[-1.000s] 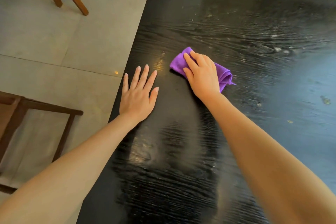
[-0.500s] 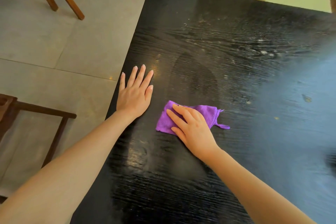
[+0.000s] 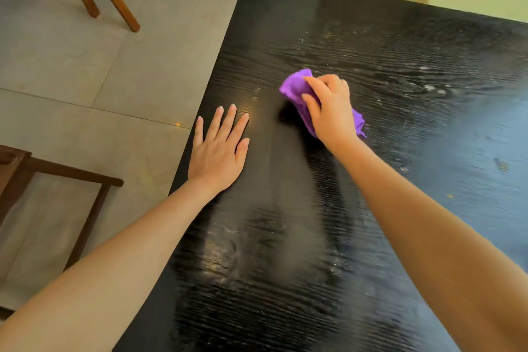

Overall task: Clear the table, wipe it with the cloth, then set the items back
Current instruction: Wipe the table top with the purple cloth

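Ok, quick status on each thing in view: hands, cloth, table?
Left hand: flat, palm down, at the table edge.
Right hand: pressing on the cloth.
Purple cloth: bunched under the hand.
Black table: bare of items, still specked at right.

No text, label, brand, number or sign can be read anywhere in view

The purple cloth lies bunched and crumpled on the black wood-grain surface, pressed flat under my right hand, toward the far left part. One folded end pokes out beyond my fingertips, and a small tail shows by my wrist.
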Action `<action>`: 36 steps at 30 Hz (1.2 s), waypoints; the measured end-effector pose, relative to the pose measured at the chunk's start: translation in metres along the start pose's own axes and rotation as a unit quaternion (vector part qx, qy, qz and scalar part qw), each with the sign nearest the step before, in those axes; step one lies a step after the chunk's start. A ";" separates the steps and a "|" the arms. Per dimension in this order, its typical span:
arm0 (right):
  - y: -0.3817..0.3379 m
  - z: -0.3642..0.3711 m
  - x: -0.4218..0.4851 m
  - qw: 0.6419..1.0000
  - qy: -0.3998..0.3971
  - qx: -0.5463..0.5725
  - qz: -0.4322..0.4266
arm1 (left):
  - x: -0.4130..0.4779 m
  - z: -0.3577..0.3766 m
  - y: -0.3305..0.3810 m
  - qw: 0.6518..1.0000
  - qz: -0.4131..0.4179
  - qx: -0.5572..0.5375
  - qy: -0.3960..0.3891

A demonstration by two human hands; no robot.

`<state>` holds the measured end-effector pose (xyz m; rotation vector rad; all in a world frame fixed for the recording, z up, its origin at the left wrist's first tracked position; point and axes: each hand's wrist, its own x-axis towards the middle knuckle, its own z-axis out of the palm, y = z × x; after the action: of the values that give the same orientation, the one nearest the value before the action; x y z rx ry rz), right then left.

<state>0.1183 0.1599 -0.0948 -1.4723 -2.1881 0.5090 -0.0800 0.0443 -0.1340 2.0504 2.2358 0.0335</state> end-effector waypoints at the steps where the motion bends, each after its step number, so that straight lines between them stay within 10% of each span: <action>1: 0.004 0.008 0.012 0.999 -0.026 -0.021 -0.009 | -0.002 0.000 0.000 1.000 0.001 0.001 0.001; 26: -0.013 0.015 -0.108 0.971 -0.173 -0.012 -0.166 | 0.010 0.007 -0.009 1.000 0.002 0.003 -0.010; 36: -0.007 -0.003 -0.180 0.964 -0.118 -0.080 -0.226 | -0.001 0.002 -0.007 1.000 0.006 0.002 -0.019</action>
<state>0.1739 -0.0102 -0.1172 -0.9663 -2.7031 0.3691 -0.0866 0.0424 -0.1368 2.0485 2.2036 -0.0082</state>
